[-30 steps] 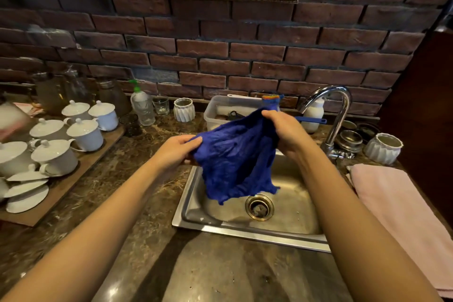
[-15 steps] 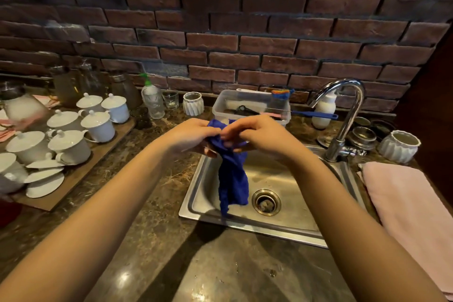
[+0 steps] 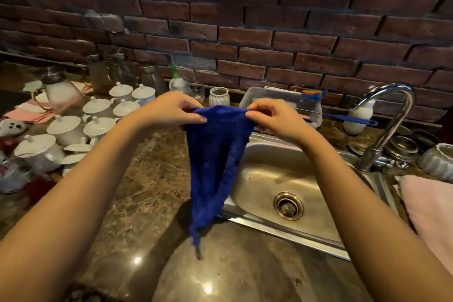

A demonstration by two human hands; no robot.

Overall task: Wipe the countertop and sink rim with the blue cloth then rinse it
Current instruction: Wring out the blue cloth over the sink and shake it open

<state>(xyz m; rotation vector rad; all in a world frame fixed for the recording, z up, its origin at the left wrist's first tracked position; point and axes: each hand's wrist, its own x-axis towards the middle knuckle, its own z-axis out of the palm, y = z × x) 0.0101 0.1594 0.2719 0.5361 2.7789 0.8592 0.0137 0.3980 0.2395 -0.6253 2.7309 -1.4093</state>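
The blue cloth [image 3: 215, 162] hangs in the air, stretched between my two hands above the left rim of the steel sink [image 3: 277, 227]. My left hand [image 3: 171, 111] pinches its top left corner and my right hand [image 3: 272, 117] pinches its top right corner. The cloth droops to a point over the brown marble countertop [image 3: 147, 191], just left of the sink. The chrome faucet [image 3: 389, 120] stands at the sink's right rear, with no water visible. The drain [image 3: 288, 206] is uncovered.
Several white lidded cups [image 3: 95, 127] crowd a wooden board at the left. A soap dispenser [image 3: 177, 81], small glass and ribbed white jar [image 3: 219, 96] line the brick wall. A clear plastic tub [image 3: 282, 99] sits behind the sink. A pink towel [image 3: 431, 206] lies at right.
My hands went from spreading the cloth to bunching it together over the sink, then rose and pulled apart again, stretching it. The cloth now hangs further left, over the sink's left rim.
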